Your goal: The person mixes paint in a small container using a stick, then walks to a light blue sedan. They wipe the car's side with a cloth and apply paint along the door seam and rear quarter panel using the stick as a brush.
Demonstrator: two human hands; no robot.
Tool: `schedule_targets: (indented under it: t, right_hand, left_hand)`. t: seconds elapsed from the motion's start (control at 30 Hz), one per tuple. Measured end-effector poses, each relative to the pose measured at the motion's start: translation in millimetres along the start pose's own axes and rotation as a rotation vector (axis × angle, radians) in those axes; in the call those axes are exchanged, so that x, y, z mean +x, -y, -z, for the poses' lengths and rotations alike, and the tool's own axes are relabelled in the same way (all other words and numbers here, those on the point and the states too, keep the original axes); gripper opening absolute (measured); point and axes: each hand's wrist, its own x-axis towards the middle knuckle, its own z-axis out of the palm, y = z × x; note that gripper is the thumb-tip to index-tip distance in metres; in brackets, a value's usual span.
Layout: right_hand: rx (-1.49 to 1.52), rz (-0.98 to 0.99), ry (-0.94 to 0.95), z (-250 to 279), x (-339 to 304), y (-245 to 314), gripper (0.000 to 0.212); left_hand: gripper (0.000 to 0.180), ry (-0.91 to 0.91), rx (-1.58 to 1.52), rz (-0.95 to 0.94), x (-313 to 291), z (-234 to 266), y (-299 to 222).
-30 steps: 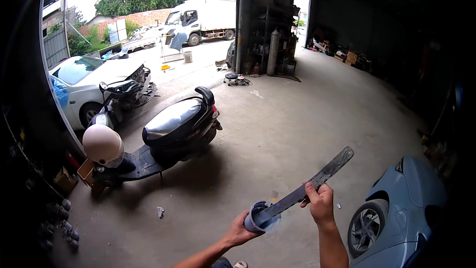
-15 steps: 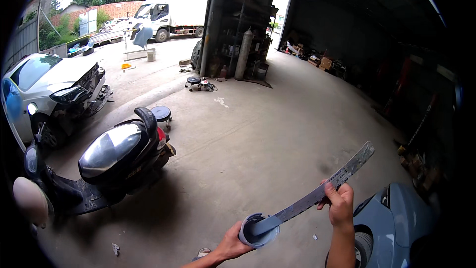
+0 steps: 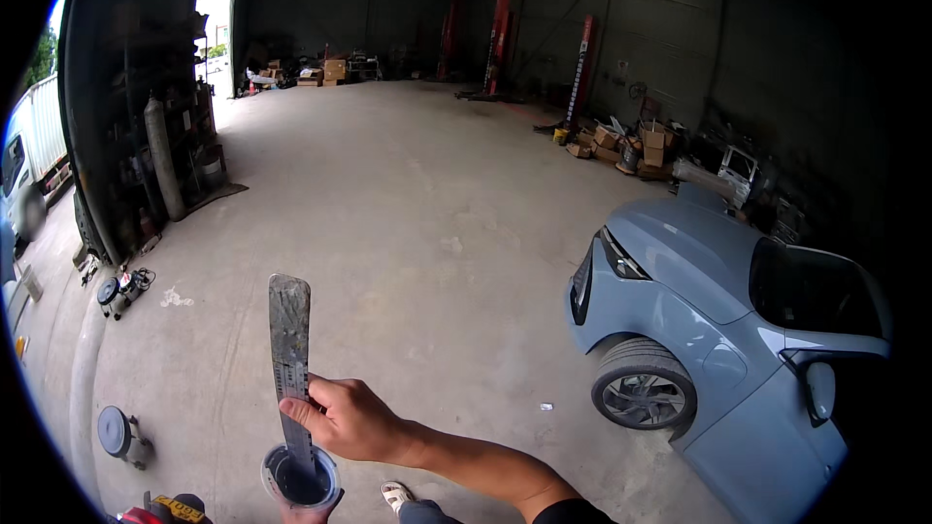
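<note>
In my right hand [image 3: 357,423], fingers and thumb close around a long, flat grey mixing stick [image 3: 290,335] with ruler-like marks and dried smears. It stands nearly upright, its lower end down inside a small plastic cup [image 3: 265,477]. A dark blue-grey coating, apparently paint, lines the cup. My left hand [image 3: 307,515] grips the cup from below at the lower edge of the view; most of that hand is hidden behind the cup. The stick's upper end rises well above my right hand.
A blue-grey car [image 3: 680,262] stands to the right, its front wheel turned. Rolling stools [image 3: 115,432] are at the left. A gas cylinder [image 3: 163,160] leans by dark shelving. Cardboard boxes [image 3: 607,141] and red lift posts [image 3: 581,78] line the far side.
The view has swung right, bringing the blue-grey car fully in and leaving the scooter mostly out. The stick has gone from slanting right to nearly upright, still in the cup.
</note>
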Motion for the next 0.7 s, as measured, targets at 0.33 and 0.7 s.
schedule_targets:
  t: [0.33, 0.7]
  right_hand:
    - [-0.094, -0.017, -0.079, -39.1, 220.8, -100.4, 0.021]
    - [0.335, -0.293, 0.103, -231.4, 543.1, -202.7, 0.022]
  left_hand:
    - [0.076, -0.200, -0.449, 0.355, 201.0, 35.1, 126.5]
    - [0.067, -0.353, -0.274, 0.515, 341.4, 214.9, 366.9]
